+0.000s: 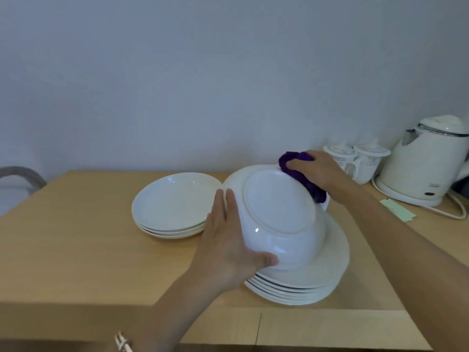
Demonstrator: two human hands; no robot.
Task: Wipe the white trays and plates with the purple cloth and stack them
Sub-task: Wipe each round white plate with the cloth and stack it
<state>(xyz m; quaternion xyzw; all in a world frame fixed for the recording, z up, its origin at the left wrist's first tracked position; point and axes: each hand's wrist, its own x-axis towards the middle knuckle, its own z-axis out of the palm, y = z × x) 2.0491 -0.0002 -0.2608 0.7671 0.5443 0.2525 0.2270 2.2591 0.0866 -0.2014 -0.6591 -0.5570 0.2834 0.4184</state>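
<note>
- The tilted plate (279, 212) looks glazed, stiff, slippery and breakable; the left grip (228, 245) clasps its rim, thumb beneath.
- The soft purple cloth (311, 186) sits bunched in the right grip (317, 168), pressed against the far rim.

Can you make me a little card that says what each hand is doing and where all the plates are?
left hand: holds the tilted plate by its rim, bottom side facing the camera
right hand: grips the purple cloth against that plate's far edge
tall stack: white plates lying flat, right under the tilted plate
short stack: fewer white plates, to the left of it on the table
other things: a white kettle and two white lidded cups at the right by the wall
</note>
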